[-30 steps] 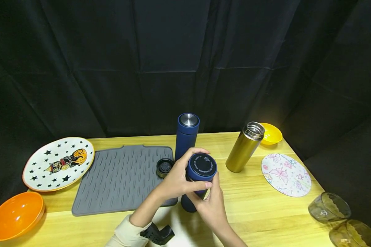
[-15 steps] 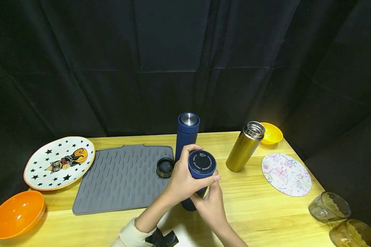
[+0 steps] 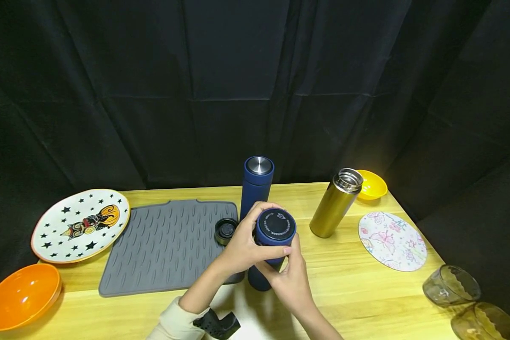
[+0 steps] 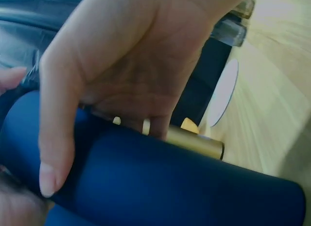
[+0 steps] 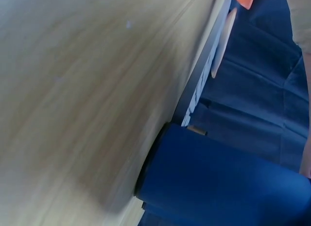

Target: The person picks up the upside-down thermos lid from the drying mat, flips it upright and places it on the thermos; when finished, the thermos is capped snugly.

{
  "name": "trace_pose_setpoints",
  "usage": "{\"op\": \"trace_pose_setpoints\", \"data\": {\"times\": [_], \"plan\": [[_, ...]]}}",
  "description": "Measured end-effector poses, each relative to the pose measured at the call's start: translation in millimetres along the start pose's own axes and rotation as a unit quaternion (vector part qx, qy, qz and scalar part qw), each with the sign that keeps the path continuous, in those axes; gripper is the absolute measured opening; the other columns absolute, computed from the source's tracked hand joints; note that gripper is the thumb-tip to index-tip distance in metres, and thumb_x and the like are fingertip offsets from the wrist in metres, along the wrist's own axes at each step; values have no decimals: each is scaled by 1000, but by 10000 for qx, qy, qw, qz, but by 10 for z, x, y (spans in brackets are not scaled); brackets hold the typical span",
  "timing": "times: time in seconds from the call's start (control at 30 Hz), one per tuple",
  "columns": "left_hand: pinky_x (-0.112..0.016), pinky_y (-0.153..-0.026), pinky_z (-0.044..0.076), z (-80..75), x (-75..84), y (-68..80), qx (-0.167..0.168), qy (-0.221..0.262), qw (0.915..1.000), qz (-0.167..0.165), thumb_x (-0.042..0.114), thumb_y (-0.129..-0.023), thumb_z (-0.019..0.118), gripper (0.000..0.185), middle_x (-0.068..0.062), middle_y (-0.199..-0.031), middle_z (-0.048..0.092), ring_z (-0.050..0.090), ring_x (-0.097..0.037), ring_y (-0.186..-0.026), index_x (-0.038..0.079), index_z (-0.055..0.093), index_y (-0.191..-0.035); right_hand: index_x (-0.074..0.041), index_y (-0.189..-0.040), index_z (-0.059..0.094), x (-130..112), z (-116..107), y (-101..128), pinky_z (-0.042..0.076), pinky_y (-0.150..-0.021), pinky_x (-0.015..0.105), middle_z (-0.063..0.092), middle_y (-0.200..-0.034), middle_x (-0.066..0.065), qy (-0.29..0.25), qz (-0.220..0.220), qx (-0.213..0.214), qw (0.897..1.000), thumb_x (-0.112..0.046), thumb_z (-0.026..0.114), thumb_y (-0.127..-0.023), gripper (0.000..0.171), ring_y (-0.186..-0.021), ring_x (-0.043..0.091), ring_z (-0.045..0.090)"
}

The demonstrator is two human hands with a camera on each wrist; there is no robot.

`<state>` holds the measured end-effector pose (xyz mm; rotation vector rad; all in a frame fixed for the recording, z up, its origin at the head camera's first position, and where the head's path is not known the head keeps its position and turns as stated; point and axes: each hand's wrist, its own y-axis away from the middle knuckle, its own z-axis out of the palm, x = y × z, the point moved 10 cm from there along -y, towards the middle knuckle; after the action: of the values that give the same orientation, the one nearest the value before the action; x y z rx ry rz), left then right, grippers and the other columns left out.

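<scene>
A dark blue bottle (image 3: 275, 231) stands tilted toward me on the wooden table (image 3: 357, 293), its black-topped cap facing up. My left hand (image 3: 247, 243) wraps round the cap end, thumb across the front. My right hand (image 3: 291, 277) grips the body just below. In the left wrist view the thumb (image 4: 54, 148) presses on the blue bottle (image 4: 170, 184). The right wrist view shows the blue bottle (image 5: 218, 180) meeting the table (image 5: 73, 90).
A second blue bottle (image 3: 257, 186) stands right behind. An open gold bottle (image 3: 335, 205) is to the right, a black cap (image 3: 226, 230) lies on the grey mat (image 3: 161, 248). Star plate (image 3: 80, 224), orange bowl (image 3: 21, 295), yellow bowl (image 3: 373, 185), floral disc (image 3: 392, 240), two glasses (image 3: 450, 283).
The cap end swayed slightly left and back, and my left hand's fingers shifted round the cap. Both hands kept hold of the bottle.
</scene>
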<state>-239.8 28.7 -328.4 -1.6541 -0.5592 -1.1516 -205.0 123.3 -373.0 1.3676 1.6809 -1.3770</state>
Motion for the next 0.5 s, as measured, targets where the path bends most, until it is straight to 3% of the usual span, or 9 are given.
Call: {"op": "trace_pose_setpoints", "data": {"times": [0.17,0.37,0.43,0.5], "plan": [[-36,-107,41,31,58,11,-167,168,9996,155,8,-74,72,74,-14,-138,52,54,-22,-120,7,43,-142,-15,-140,42,24,4,-2,41,-106,39,61,-129,2,-47,14,-92,9999,1,83,-72,81,-119,16,55],[-34,-98,48,20,51,31,377,-609,9974,78,14,-72,85,74,-7,-125,62,61,-17,-110,14,46,-135,-8,-137,44,-21,6,-1,39,-106,22,63,-127,5,-50,-232,-78,9997,5,81,-71,76,-121,12,54],[-34,-95,50,13,42,27,456,-627,9969,140,13,-72,86,70,-7,-121,64,62,-16,-107,13,48,-131,-8,-136,45,-21,7,-1,38,-106,21,63,-128,5,-32,-213,-61,9997,6,81,-70,77,-122,12,54],[-35,-96,50,18,38,16,356,-347,9985,233,10,-75,83,64,-11,-121,64,63,-19,-108,10,48,-129,-9,-137,44,-13,8,1,37,-108,23,61,-131,4,4,-143,-59,9999,5,82,-69,79,-125,12,52]]}}
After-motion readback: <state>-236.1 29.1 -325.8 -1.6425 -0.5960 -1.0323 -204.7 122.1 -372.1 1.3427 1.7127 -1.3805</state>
